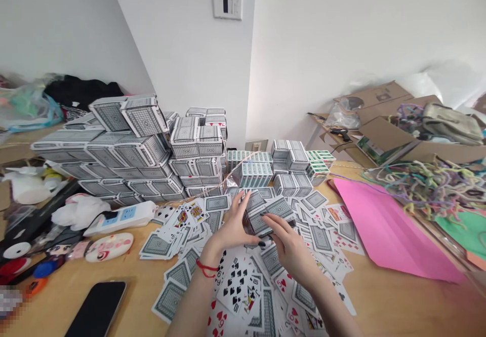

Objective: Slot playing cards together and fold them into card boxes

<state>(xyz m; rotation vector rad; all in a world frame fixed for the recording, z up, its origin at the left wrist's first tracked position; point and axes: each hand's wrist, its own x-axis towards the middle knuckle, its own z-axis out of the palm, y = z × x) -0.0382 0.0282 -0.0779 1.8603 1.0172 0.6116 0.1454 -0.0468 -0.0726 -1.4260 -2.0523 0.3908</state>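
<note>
Over the middle of the table, my left hand [233, 230] cups the left side of a block folded from playing cards [279, 206], thumb at the near side and fingers at the far side. My right hand [290, 248] grips its near right side with bent fingers, partly hiding it. Below and around both hands lie loose playing cards [237, 286], some face up and some showing grey patterned backs. A red string bracelet [207, 268] circles my left wrist.
Tall stacks of card blocks [140, 149] stand at the back left. Several green-and-white card boxes [256, 175] are behind my hands. A phone [96, 309] and power strip [127, 218] lie left; pink paper [391, 230] and tangled yarn [436, 185] are on the right.
</note>
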